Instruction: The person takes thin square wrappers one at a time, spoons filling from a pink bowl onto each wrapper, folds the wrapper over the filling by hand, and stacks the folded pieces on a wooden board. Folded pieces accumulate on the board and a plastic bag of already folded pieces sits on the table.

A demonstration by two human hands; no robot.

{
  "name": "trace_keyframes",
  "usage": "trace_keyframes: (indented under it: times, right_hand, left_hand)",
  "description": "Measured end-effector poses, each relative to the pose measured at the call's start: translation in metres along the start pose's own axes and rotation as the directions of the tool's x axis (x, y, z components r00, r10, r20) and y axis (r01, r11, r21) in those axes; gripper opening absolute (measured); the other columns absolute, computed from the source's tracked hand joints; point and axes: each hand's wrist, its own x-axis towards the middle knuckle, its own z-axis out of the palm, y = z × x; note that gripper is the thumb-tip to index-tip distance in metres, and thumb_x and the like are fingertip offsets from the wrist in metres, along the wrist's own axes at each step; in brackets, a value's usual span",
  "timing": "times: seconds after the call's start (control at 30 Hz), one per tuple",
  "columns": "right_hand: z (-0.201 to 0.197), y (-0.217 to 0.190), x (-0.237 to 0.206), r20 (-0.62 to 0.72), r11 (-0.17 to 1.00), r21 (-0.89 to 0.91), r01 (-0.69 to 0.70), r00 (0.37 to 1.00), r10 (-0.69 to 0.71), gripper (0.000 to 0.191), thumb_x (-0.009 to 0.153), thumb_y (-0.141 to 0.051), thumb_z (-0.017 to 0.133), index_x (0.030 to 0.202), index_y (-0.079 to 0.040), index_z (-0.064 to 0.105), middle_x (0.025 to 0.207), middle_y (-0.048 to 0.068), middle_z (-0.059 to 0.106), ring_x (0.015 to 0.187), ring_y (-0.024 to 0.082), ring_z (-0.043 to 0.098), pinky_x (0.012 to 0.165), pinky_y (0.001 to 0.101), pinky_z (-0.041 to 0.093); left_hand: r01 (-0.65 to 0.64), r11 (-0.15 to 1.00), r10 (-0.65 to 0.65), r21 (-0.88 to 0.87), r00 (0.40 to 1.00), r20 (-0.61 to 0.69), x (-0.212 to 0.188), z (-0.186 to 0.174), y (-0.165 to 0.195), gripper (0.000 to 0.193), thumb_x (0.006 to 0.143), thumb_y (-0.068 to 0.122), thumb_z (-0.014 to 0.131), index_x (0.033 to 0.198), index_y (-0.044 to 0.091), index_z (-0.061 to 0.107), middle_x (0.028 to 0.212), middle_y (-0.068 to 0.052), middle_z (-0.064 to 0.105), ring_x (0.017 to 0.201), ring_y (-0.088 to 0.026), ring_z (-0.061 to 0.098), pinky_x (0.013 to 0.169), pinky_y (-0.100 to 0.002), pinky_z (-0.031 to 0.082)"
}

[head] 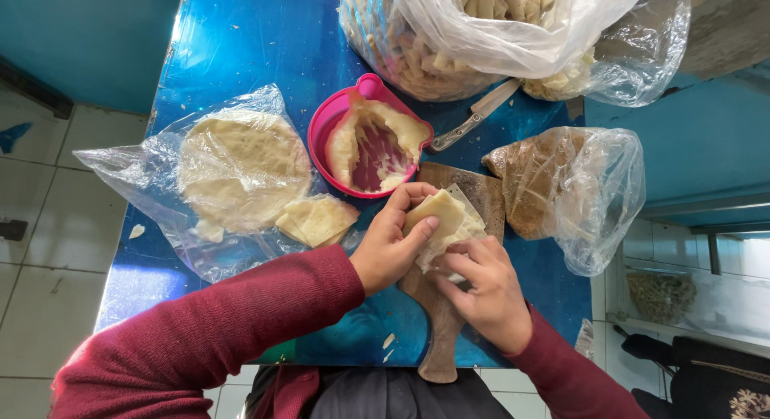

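Note:
My left hand (393, 242) and my right hand (485, 287) both grip a folded piece of pale thin dough (445, 218) over a wooden cutting board (449, 307). The left thumb presses on top of the fold; the right fingers pinch its lower edge. Both arms wear dark red sleeves. A pink bowl (325, 126) with whitish paste smeared inside stands just beyond the hands. Cut dough triangles (317, 220) lie left of my left hand, beside a stack of round flat dough sheets (241, 166) on clear plastic.
A knife (473, 118) lies behind the board. A large clear bag of folded pastries (481, 34) fills the far side. A plastic bag of brown filling (537, 182) sits right of the board. The blue metal table (241, 42) ends near my body; tiled floor lies left.

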Motion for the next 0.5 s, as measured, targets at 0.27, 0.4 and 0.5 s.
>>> trace_keyframes:
  times: [0.27,0.4,0.5]
  right_hand:
    - [-0.010,0.034,0.014,-0.104,0.970,-0.046,-0.240,0.967,0.235,0.011,0.087,-0.016,0.077,0.094,-0.009,0.075,0.088,0.007,0.069,0.086,0.027,0.062,0.076,0.0386,0.049]
    - [-0.003,0.049,0.026,-0.050,0.969,-0.064,-0.237,0.971,0.234,0.013,0.083,-0.019,0.078,0.091,-0.009,0.075,0.081,0.006,0.067,0.084,0.027,0.062,0.075,0.0392,0.049]
    - [0.002,0.055,0.028,-0.037,0.972,-0.072,-0.222,0.975,0.220,0.014,0.083,-0.019,0.078,0.090,-0.007,0.074,0.081,0.007,0.067,0.084,0.027,0.062,0.075,0.0393,0.049]
  left_hand:
    - [-0.016,0.995,0.015,-0.097,1.000,-0.012,-0.003,0.001,-0.003,0.036,0.104,0.005,0.059,0.137,0.008,0.046,0.124,-0.003,0.056,0.115,-0.009,0.056,0.098,-0.025,0.048]
    - [-0.068,0.996,0.065,-0.066,0.996,-0.054,-0.005,-0.001,-0.001,0.034,0.105,0.004,0.058,0.137,0.009,0.047,0.124,-0.003,0.056,0.115,-0.009,0.054,0.100,-0.025,0.047]
    - [-0.075,0.996,0.072,-0.046,0.995,-0.073,-0.007,-0.002,0.000,0.033,0.105,0.003,0.059,0.136,0.009,0.047,0.124,-0.003,0.055,0.116,-0.009,0.055,0.100,-0.025,0.047]
